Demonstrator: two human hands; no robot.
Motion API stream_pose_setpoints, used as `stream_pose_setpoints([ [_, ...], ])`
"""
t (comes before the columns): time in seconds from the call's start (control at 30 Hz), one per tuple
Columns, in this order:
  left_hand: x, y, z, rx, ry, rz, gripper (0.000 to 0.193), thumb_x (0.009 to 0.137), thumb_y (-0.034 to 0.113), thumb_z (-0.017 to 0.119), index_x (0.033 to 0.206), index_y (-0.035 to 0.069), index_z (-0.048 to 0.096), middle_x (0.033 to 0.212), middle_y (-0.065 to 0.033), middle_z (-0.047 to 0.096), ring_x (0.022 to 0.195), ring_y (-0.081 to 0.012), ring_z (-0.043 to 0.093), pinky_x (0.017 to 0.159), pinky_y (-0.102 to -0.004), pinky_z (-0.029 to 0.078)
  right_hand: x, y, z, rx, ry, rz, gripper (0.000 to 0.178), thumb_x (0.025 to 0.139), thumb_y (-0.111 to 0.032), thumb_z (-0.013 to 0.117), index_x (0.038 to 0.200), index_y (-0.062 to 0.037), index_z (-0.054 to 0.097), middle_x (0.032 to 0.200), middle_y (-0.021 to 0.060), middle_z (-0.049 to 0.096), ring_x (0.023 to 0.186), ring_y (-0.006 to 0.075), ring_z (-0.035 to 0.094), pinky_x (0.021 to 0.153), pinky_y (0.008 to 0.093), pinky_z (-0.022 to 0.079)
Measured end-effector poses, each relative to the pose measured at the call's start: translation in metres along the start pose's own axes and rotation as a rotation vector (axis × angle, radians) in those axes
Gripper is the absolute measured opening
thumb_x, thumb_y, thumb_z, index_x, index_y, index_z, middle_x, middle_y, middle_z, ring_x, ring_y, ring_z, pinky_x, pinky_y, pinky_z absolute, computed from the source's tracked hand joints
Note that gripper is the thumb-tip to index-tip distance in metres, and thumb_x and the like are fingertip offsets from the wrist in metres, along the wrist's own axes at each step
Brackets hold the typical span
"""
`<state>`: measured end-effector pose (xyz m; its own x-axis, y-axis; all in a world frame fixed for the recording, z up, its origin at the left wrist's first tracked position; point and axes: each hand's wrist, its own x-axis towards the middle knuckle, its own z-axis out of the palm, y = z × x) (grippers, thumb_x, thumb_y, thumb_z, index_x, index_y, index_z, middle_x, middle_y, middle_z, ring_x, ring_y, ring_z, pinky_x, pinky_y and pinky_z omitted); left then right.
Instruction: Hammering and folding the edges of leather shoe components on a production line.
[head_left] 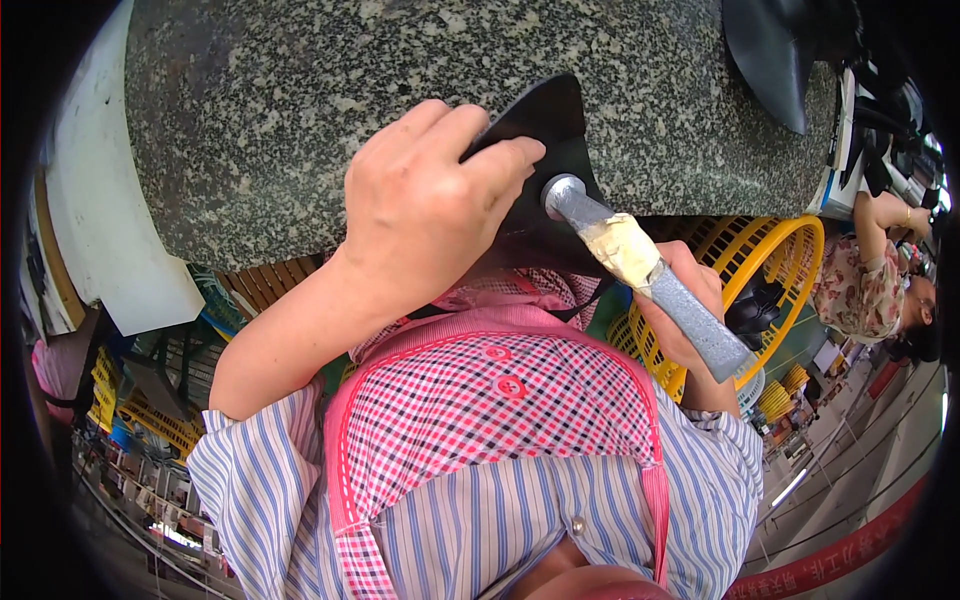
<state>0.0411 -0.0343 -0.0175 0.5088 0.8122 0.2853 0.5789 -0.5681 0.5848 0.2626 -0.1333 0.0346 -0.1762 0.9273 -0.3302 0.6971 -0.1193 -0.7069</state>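
My left hand (pixel 425 185) is closed on a black leather-like piece (pixel 555 120), its index finger lying along the top. This pointed, smooth piece, perhaps a shoe upper, rests over the front edge of the speckled stone slab (pixel 290 110) and hangs down below it. In my right hand (pixel 685 300) is a hammer (pixel 690 315) with a grey metal head, a round face and a long flat peen. Cream-coloured wrapping covers the middle of the head. The round face touches or nearly touches the black piece. My hand hides the hammer's handle.
A yellow plastic basket (pixel 805 260) holding black pieces stands below the slab at the right. Another black piece (pixel 775 60) lies on the slab's far right. A white board (pixel 120 200) borders the slab on the left. Another person (pixel 865 285) sits at the far right.
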Motion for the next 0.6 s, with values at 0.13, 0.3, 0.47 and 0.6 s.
stream_pose_setpoints([
  [0.13, 0.002, -0.004, 0.003, -0.042, -0.025, -0.06, 0.017, 0.064, 0.009, 0.071, 0.081, 0.012, 0.07, 0.066, -0.0032, 0.055, 0.062, -0.0208, 0.054, 0.053, -0.0301, 0.044, 0.002, 0.001, 0.002, -0.014, 0.008, -0.039, 0.022, 0.075, -0.013, 0.061, 0.091, 0.0007, 0.054, 0.072, 0.0102, 0.057, 0.06, 0.0218, 0.057, 0.057, 0.0273, 0.042],
  [0.3, 0.005, -0.004, 0.002, -0.031, -0.075, -0.104, 0.013, 0.065, 0.013, 0.07, 0.077, 0.013, 0.07, 0.065, -0.003, 0.054, 0.064, -0.0208, 0.056, 0.056, -0.032, 0.046, 0.004, 0.007, 0.0, 0.081, 0.16, 0.002, 0.026, 0.073, -0.009, 0.067, 0.096, -0.0013, 0.058, 0.077, 0.0111, 0.062, 0.069, 0.0181, 0.064, 0.061, 0.027, 0.047],
  [0.47, 0.008, -0.003, 0.0, -0.047, -0.092, -0.116, 0.009, 0.066, 0.017, 0.067, 0.074, 0.013, 0.069, 0.066, -0.0038, 0.054, 0.067, -0.0218, 0.059, 0.06, -0.0343, 0.048, 0.011, -0.007, -0.016, 0.556, 0.554, -0.014, 0.02, 0.08, -0.009, 0.062, 0.096, 0.0004, 0.054, 0.077, 0.0081, 0.06, 0.064, 0.0123, 0.057, 0.058, 0.0247, 0.044],
  [0.6, 0.008, -0.005, 0.002, -0.053, -0.029, -0.065, 0.011, 0.066, 0.012, 0.069, 0.076, 0.012, 0.069, 0.064, -0.0039, 0.054, 0.059, -0.0215, 0.056, 0.052, -0.0315, 0.045, 0.027, 0.006, -0.005, -0.298, 0.159, -0.137, 0.016, 0.08, -0.005, 0.059, 0.094, -0.0019, 0.054, 0.068, 0.0114, 0.057, 0.058, 0.0186, 0.06, 0.053, 0.0252, 0.045],
])
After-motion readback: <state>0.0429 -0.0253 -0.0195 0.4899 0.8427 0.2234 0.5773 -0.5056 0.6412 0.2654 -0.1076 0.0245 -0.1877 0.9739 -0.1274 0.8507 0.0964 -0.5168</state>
